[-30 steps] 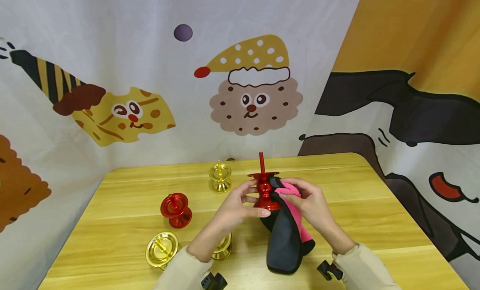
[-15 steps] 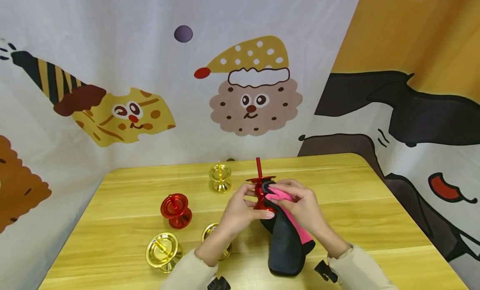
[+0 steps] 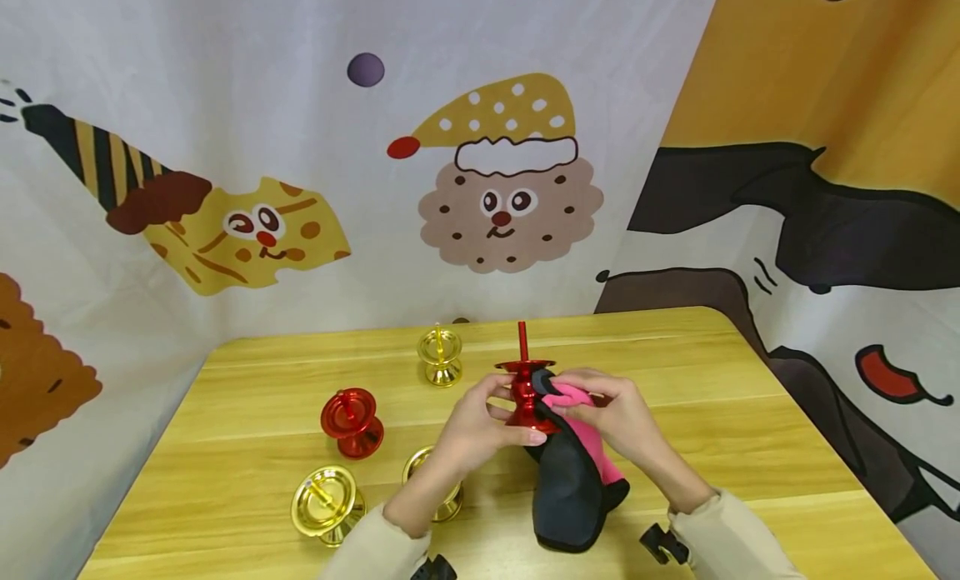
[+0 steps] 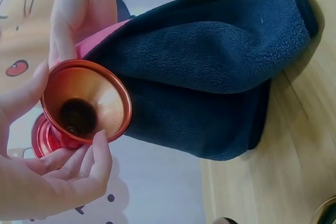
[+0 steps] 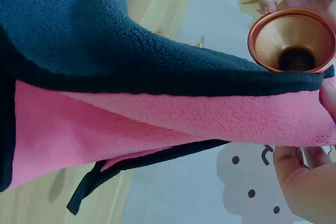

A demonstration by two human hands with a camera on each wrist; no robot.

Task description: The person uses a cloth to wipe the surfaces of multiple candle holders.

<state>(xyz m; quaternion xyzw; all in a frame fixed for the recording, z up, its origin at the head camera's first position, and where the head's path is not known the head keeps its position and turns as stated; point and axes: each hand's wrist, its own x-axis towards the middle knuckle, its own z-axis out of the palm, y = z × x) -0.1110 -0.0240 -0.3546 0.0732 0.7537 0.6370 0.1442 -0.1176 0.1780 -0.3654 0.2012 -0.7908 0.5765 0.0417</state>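
Note:
A shiny red metal candle holder (image 3: pixel 527 394) with a tall thin red spike on top is lifted above the table. My left hand (image 3: pixel 471 430) grips it from the left, thumb and fingers at its base rim. In the left wrist view, the hollow coppery underside of the candle holder (image 4: pixel 107 95) faces the camera. My right hand (image 3: pixel 621 412) pinches a pink and dark grey cloth (image 3: pixel 570 492) against the right side of the stem. The fuzzy cloth (image 5: pixel 173 114) has black edging and hangs down toward the table; it hides part of the stem.
Left of the hands, a second red candle holder (image 3: pixel 358 437) stands on the wooden table (image 3: pixel 247 447). Gold candle holders stand at the back (image 3: pixel 442 372), at the front left (image 3: pixel 330 505) and partly behind my left forearm (image 3: pixel 420 463). A printed curtain (image 3: pixel 300 130) hangs behind.
Both hands have sunk slightly with the candle holder. My right hand moved the cloth left against the stem, then back right; the holder tilted left and came upright again.

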